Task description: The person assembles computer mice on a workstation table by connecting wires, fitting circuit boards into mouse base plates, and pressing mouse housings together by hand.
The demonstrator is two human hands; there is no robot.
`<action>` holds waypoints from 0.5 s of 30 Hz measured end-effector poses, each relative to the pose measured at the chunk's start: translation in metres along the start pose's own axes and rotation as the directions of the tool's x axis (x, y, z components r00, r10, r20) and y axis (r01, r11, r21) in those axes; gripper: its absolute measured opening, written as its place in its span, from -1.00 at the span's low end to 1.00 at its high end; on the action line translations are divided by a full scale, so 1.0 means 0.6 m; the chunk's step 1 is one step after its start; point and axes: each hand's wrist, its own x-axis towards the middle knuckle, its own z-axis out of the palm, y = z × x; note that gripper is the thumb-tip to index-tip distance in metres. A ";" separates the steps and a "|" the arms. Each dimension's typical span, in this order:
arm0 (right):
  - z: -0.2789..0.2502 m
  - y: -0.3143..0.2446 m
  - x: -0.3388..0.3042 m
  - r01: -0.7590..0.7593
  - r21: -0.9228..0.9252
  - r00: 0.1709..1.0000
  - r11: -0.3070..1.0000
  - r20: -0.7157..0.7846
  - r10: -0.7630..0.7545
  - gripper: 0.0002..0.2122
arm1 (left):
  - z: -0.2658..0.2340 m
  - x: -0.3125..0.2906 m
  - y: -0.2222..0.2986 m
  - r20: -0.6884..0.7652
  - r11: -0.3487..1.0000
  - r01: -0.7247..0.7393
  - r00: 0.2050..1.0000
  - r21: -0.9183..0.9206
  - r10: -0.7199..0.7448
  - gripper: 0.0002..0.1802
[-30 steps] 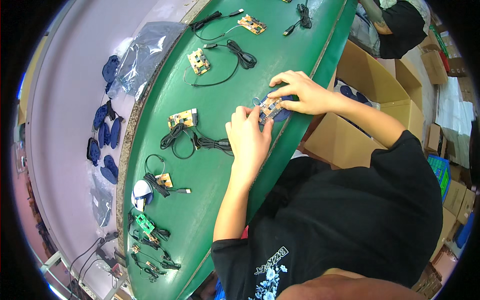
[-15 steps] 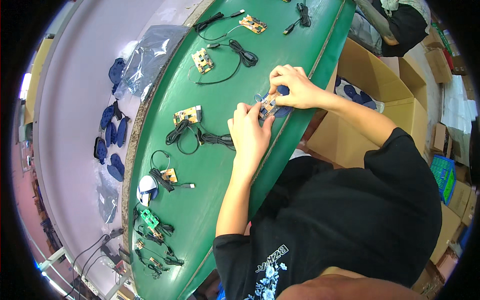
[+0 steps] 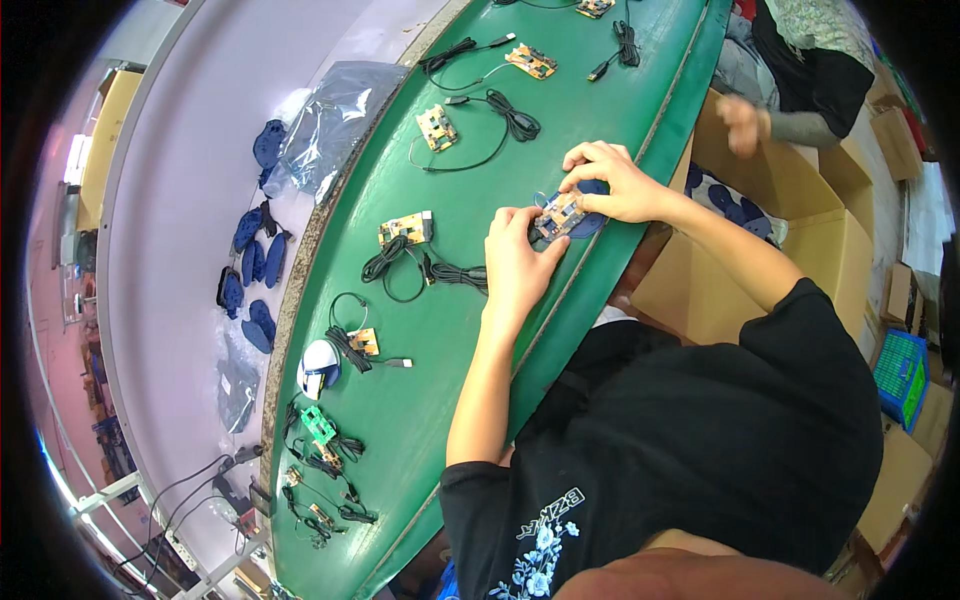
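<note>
Near the front edge of the green work surface, my two hands meet around a small tan circuit board (image 3: pixel 562 214). The board sits over a dark blue plastic shell (image 3: pixel 588 226), whose rounded edge shows beside my right fingers. My left hand (image 3: pixel 518 256) pinches the board's near-left end between thumb and fingers. Bent over the opposite end, my right hand (image 3: pixel 617 187) grips it with thumb and fingertips. A thin cable loop (image 3: pixel 540 198) rises by my left fingertips. My fingers partly hide the board and shell.
Several boards with coiled black cables (image 3: pixel 405 230) lie to the left, beside a white-and-blue mouse-like shell (image 3: pixel 318 366). Blue shells (image 3: pixel 268 145) and plastic bags (image 3: pixel 335 125) rest on the pale surface beyond. An open cardboard box (image 3: pixel 690 290) stands right; another person's hand (image 3: pixel 742 125) is above it.
The whole view has shifted, so the table appears farther right. My hands stay on the board, with more of its face showing. Another person's blurred hand now reaches out over the cardboard box.
</note>
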 end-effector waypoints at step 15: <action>0.014 -0.001 -0.012 0.026 -0.017 0.995 1.000 -0.093 -0.027 -0.81 | 0.003 -0.010 0.010 -0.046 0.992 -0.093 0.994 0.088 0.098 -0.46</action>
